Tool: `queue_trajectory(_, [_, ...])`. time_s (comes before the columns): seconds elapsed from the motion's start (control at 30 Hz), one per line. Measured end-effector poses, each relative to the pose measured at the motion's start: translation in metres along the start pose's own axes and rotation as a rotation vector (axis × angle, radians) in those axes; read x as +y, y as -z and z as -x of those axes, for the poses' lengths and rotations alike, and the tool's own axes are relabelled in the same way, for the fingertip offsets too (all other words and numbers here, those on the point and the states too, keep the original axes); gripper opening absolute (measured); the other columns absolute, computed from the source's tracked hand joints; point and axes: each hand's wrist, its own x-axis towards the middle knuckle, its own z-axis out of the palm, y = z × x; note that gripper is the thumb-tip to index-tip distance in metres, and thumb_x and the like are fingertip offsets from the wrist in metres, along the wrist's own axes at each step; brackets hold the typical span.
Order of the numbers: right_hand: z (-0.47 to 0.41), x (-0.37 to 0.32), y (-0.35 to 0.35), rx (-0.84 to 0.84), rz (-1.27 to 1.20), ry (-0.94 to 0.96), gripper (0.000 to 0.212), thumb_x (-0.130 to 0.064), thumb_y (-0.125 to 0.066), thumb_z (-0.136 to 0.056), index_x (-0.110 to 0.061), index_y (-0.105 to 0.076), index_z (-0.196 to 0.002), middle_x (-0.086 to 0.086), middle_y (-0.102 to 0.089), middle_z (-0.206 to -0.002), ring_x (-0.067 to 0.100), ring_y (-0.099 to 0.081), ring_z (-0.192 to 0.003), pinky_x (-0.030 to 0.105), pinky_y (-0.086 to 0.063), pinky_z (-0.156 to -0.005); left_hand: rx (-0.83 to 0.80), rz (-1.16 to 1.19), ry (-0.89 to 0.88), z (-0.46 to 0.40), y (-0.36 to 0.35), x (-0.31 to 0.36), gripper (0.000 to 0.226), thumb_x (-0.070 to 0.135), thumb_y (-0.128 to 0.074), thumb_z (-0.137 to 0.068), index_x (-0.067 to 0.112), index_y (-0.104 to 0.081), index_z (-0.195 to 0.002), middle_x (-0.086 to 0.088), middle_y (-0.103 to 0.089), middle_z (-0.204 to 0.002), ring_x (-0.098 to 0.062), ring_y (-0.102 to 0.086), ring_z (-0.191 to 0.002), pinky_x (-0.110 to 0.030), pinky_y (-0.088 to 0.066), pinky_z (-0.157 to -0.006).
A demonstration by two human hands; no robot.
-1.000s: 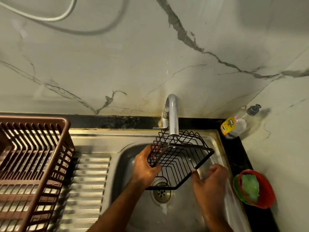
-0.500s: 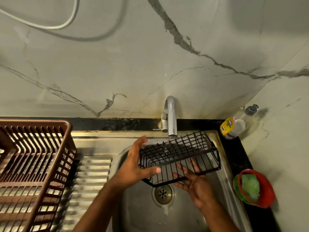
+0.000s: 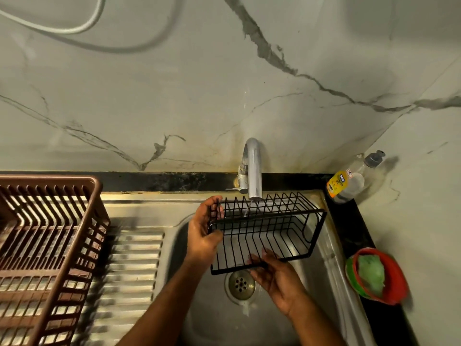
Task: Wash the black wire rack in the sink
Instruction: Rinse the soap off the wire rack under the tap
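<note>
The black wire rack [image 3: 269, 228] hangs over the steel sink [image 3: 214, 318], level and lengthwise, under the chrome tap [image 3: 253, 168]. A thin stream of water falls from the spout onto its back rim. My left hand [image 3: 203, 236] grips the rack's left end, thumb in front and fingers behind the wires. My right hand [image 3: 277, 278] is under the rack's front edge, its fingers reaching up against the bottom wires.
A brown plastic dish basket [image 3: 50, 245] stands on the ribbed drainboard [image 3: 129, 275] at the left. A soap bottle [image 3: 349, 181] leans in the back right corner. A red bowl with a green scrubber [image 3: 376, 275] sits on the black counter at the right. The drain [image 3: 240, 284] lies below the rack.
The rack has been turned from tilted on a corner to level and lengthwise under the tap. My left hand shifted up to its left end; my right hand went beneath its front edge.
</note>
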Motion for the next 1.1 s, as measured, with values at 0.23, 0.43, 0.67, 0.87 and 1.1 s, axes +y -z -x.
queue_trajectory(0.23, [0.019, -0.008, 0.022, 0.536, 1.55, 1.054, 0.028, -0.037, -0.069, -0.088, -0.021, -0.069, -0.111, 0.0, -0.07, -0.105, 0.02, -0.063, -0.099, 0.027, -0.05, -0.078, -0.029, 0.079, -0.013, -0.014, 0.012, -0.001, 0.08, -0.016, -0.041, -0.067, -0.005, -0.045, -0.146, -0.03, -0.059, -0.131, -0.03, -0.062, -0.115, -0.027, -0.058, -0.085])
queue_trajectory(0.43, [-0.005, -0.021, -0.006, 0.327, 1.84, 0.501, 0.084, -0.044, -0.041, -0.099, -0.009, 0.003, -0.16, 0.017, 0.002, -0.169, 0.035, 0.008, -0.155, 0.053, 0.003, -0.125, -0.077, 0.031, -0.116, -0.002, -0.002, 0.005, 0.077, -0.021, -0.04, -0.068, -0.011, -0.044, -0.144, -0.024, -0.064, -0.131, -0.032, -0.061, -0.126, -0.035, -0.056, -0.098])
queue_trajectory(0.67, [0.012, 0.047, -0.081, 0.106, 1.712, 0.768, 0.072, -0.055, -0.018, -0.102, -0.012, -0.022, -0.159, 0.021, -0.008, -0.164, 0.043, -0.008, -0.152, 0.039, 0.006, -0.124, 0.043, 0.046, -0.131, 0.001, -0.02, 0.014, 0.074, -0.018, -0.039, -0.068, 0.001, -0.049, -0.139, 0.012, -0.073, -0.119, -0.003, -0.068, -0.11, -0.016, -0.055, -0.086])
queue_trajectory(0.87, [0.003, 0.02, -0.055, -0.369, 2.005, 0.865, 0.101, -0.022, -0.062, -0.088, -0.025, 0.006, -0.161, -0.008, 0.022, -0.164, 0.008, 0.028, -0.145, 0.034, 0.019, -0.12, 0.026, 0.05, -0.123, -0.001, -0.009, 0.011, 0.078, -0.014, -0.044, -0.058, -0.015, -0.049, -0.137, -0.017, -0.065, -0.118, -0.01, -0.064, -0.116, -0.022, -0.054, -0.093])
queue_trajectory(1.1, [-0.015, -0.018, 0.017, 0.182, 1.942, 0.618, 0.104, 0.002, -0.049, -0.085, -0.024, 0.026, -0.152, -0.002, 0.033, -0.159, 0.02, 0.021, -0.153, 0.036, 0.006, -0.124, 0.011, 0.011, -0.09, -0.002, 0.013, 0.004, 0.081, -0.014, -0.043, -0.059, -0.01, -0.05, -0.14, -0.028, -0.063, -0.125, -0.034, -0.063, -0.121, -0.033, -0.057, -0.096])
